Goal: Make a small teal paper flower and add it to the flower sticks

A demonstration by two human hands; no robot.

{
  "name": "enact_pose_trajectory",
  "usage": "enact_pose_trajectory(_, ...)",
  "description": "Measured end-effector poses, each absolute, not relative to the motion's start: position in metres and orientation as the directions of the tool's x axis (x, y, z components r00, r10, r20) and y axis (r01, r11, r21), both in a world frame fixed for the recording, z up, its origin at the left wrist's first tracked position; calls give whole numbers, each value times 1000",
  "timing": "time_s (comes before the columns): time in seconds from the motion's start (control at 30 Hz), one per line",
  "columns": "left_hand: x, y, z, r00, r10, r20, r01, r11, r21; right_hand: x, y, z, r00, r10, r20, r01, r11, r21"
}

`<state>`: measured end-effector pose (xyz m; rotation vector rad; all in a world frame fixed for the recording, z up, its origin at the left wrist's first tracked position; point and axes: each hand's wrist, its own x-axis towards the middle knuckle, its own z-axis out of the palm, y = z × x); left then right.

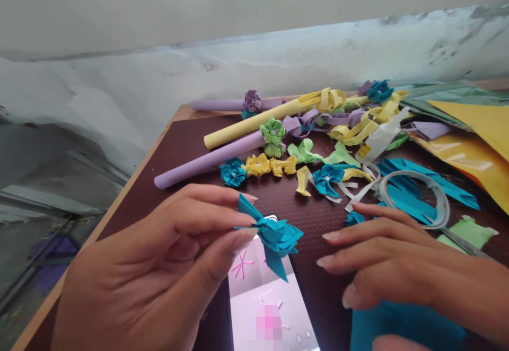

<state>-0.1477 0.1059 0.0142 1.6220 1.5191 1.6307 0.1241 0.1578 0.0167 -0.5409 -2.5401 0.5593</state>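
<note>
Nearest my remote camera: one bare left hand (155, 266), thumb and fingertips pinching the base of one teal-blue folded-paper flower (280, 237), petals towards 4 o'clock. I take this flower as the centre of my dial.

One bare right hand (405, 266), between 3 and 4 o'clock: fingers parted and loosely bent, apart from the flower. At 4 o'clock, one teal-blue paper sheet (382, 324) lies partly beneath that hand; I cannot tell whether they touch.

At 6 o'clock, below the flower: one lit smartphone (246, 292), pink shapes on screen, partly pixelated.

At 10 to 11 o'clock: one smooth lilac paper tube (210, 163). Towards 12: one round light-green crumpled-paper flower (273, 136) at that tube's far end; beyond, one pale-yellow paper tube (250, 125).

Between 1 and 2: one teal-blue paper flower with white centre (328, 180); farther, one white plastic bottle (382, 136).

Between 2 and 3: one pale ring-shaped tape roll (446, 202), over cut teal-blue paper.

Beneath all: one dark-brown textured tabletop (185, 136), wood-edged.
</note>
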Motion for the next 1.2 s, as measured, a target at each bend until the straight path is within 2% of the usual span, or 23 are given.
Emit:
enact_pose_trajectory(0.33,-144,96,15,-84,854,514,465,-422,778,110,151,25,-607,610,509,280,764,-581)
enact_pose_trajectory(0.47,-142,91,19,126,813,569,631,-508,586,104,145,33,-573,583,576,235,790,-567)
enact_pose_trajectory(0.6,-135,85,18,265,766,586,678,-580,452,100,137,39,-607,537,585,173,808,-563)
enact_pose_trajectory(0.9,-126,77,11,282,739,611,724,-582,371,99,133,29,-526,707,472,195,641,-743)
enact_pose_trajectory(0.97,-126,74,12,290,726,624,739,-584,336,98,132,29,-488,784,383,254,548,-797)
enact_pose_trajectory(1.07,-123,70,13,285,712,642,760,-576,302,95,132,32,-472,866,166,325,346,-880)
enact_pose_trajectory(1.13,-120,70,13,298,719,628,748,-584,314,95,133,33,-500,863,79,331,274,-903)
enact_pose_trajectory(1.2,-118,71,13,260,749,610,697,-582,418,97,135,33,-513,855,78,343,287,-894)
